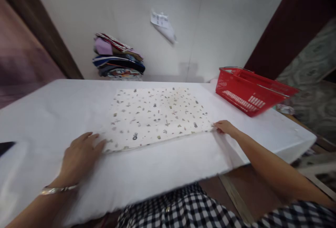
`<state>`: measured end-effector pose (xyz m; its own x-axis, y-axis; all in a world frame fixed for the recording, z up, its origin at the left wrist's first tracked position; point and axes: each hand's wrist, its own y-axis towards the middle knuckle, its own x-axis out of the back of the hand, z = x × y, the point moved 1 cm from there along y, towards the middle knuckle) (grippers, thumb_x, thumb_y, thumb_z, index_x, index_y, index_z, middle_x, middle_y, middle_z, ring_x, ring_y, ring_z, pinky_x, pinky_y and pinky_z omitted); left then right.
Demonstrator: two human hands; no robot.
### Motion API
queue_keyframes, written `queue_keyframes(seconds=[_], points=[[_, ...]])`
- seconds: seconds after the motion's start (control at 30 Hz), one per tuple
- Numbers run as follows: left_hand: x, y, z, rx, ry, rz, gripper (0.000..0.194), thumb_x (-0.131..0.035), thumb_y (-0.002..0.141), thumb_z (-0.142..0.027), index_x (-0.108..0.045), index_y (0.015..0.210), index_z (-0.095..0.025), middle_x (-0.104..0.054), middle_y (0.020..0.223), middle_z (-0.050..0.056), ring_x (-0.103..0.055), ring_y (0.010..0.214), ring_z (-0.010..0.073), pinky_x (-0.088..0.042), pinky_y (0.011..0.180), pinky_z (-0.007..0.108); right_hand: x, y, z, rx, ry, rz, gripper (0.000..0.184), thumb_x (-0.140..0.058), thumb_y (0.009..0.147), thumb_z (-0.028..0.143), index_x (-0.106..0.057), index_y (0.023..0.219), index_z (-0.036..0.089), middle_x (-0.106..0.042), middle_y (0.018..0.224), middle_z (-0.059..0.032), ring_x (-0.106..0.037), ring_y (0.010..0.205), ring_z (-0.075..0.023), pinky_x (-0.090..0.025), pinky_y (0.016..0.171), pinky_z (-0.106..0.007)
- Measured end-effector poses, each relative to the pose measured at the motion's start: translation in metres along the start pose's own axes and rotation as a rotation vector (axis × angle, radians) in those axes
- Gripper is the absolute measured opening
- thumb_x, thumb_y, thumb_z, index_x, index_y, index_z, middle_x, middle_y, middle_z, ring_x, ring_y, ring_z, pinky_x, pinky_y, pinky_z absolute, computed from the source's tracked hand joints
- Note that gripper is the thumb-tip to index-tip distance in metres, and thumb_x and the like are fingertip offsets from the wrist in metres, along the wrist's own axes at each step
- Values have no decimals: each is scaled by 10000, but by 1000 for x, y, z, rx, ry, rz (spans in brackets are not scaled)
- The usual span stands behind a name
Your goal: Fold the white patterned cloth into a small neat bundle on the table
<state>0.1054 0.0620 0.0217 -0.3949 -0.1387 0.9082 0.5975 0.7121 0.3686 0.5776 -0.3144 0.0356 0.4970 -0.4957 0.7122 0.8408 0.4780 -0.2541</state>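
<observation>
Printed cloth (157,112) lies flat in the middle of the white-covered tabletop (162,168), long edge toward the person, set a little back from the front edge; looks like that leaves room for both forearms to come in low. Right grip (225,127) is at the near right corner, fingertips together, clamped on the cloth. Left grip (80,154) is palm down at the near left corner, fingers slightly apart, touching the fabric; blurred, so can't tell if the thumb pinches or just presses. Hands sit at opposite ends of the same edge, probably so that edge gets held straight and neither corner creeps. Edge runs slightly slanted, left end closer to the body. Looks like more than one layer there, can't count them. Red basket (252,91) is off at the far right, beyond the right hand, presumably to keep the middle free for spreading; can't see inside. Folded stack (118,58) is up against the wall (223,18) at the back, likely out of elbow range; its base is too soft to judge what carries it.
</observation>
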Motion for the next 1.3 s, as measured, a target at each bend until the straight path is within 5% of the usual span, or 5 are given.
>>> queue_keyframes(seconds=[0.13,0.3,0.67,0.9,1.3], points=[[18,1,-6,322,77,224,624,-357,855,-578,-538,1237,-118,-587,1264,157,-543,1152,329,-460,946,470,-1,8,6,-98,-39,110,260,-662,750,377,-564,646,159,-478,442,41,-422,404,-80,-326,411,-201],[28,3,-19,449,-63,309,653,-369,853,-558,-474,1324,-118,-619,1186,158,-620,1025,301,-496,854,432,0,10,6,-127,-6,165,250,-669,729,344,-521,619,176,-453,457,52,-398,429,-73,-319,436,-200],[17,-4,-17,427,-16,288,527,-406,866,-497,-525,1262,-170,-629,1211,140,-611,1063,317,-460,884,443,-9,5,-1,-220,386,163,400,-773,584,356,-524,879,252,-628,689,-28,-647,636,-192,-573,623,-296],[30,-7,-27,422,-23,325,475,-407,874,-469,-527,1229,-177,-639,1170,118,-617,1031,300,-461,855,415,-12,23,-32,-192,330,80,528,-745,549,432,-514,1010,316,-648,705,-66,-661,602,-236,-584,545,-336],[12,4,-16,412,2,320,548,-375,869,-557,-528,1238,-182,-599,1254,118,-601,1079,302,-462,887,417,-10,10,-9,-225,397,209,689,-749,654,403,-452,1251,229,-631,675,-20,-616,562,-171,-511,508,-262]])
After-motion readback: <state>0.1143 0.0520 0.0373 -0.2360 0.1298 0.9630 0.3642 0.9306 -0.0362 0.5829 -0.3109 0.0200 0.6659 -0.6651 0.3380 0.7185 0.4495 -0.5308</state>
